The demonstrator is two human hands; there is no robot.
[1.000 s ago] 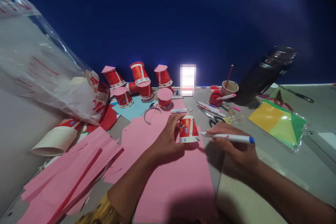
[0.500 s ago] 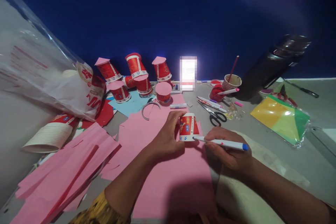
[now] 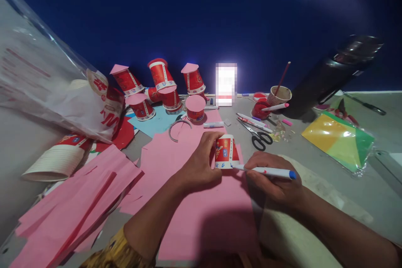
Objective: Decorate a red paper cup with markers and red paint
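Observation:
My left hand (image 3: 205,157) grips a red and white paper cup (image 3: 226,150) from its left side, thumb low and fingers over the top. Small blue marks run along the cup's white lower band. In my right hand (image 3: 276,176) is a white marker (image 3: 270,171) with a blue end, its tip touching that band near the right. Beneath both lies pink paper (image 3: 194,217). Behind stand several decorated red cups, one with a flat pink disc (image 3: 195,104) on top and others with pink cones (image 3: 190,68).
Black-handled scissors (image 3: 259,136) and markers (image 3: 254,122) lie beyond the cup. A black flask (image 3: 333,79) stands at the back right, near a packet of coloured paper (image 3: 339,138). On the left are cut pink sheets (image 3: 72,205), stacked paper cups (image 3: 58,161) and a plastic bag (image 3: 56,88).
The marker tip has moved very slightly along the band, and another blue stroke shows near it. The camera view has shifted a little; both hands keep their hold.

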